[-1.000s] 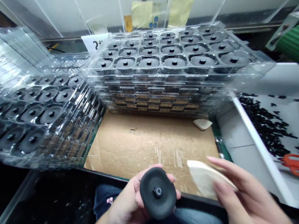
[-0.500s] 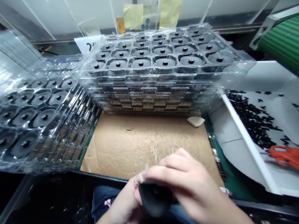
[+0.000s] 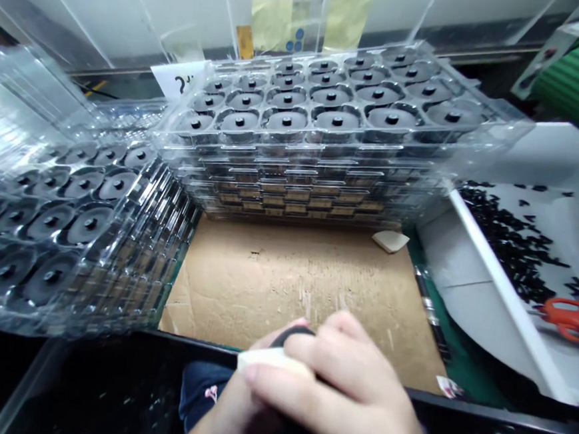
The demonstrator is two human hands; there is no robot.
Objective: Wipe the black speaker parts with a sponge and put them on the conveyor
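Low in the head view, my left hand (image 3: 237, 410) is closed around a black rounded part (image 3: 291, 335), mostly covered by my fingers. My right hand (image 3: 355, 396) lies over it, fingers bent, pinching a small cream-coloured pad (image 3: 275, 361) against the part. Both hands are together just past the near edge of a cardboard sheet (image 3: 244, 280). On that sheet, toward the far right corner, rests another cream wedge-shaped pad (image 3: 390, 241).
Stacked clear plastic trays (image 3: 295, 144) with black round parts stand behind the cardboard. More filled trays (image 3: 66, 253) rise at left. To the right, a white bin (image 3: 505, 307) holds small black pieces (image 3: 513, 241) and orange-handled scissors (image 3: 575, 320). A pen (image 3: 432, 312) lies beside the cardboard.
The black part has turned from hanging below my fingers to mostly hidden between my hands. My right hand has shifted over it, and the cream pad now shows clearly. The view has swung slightly.
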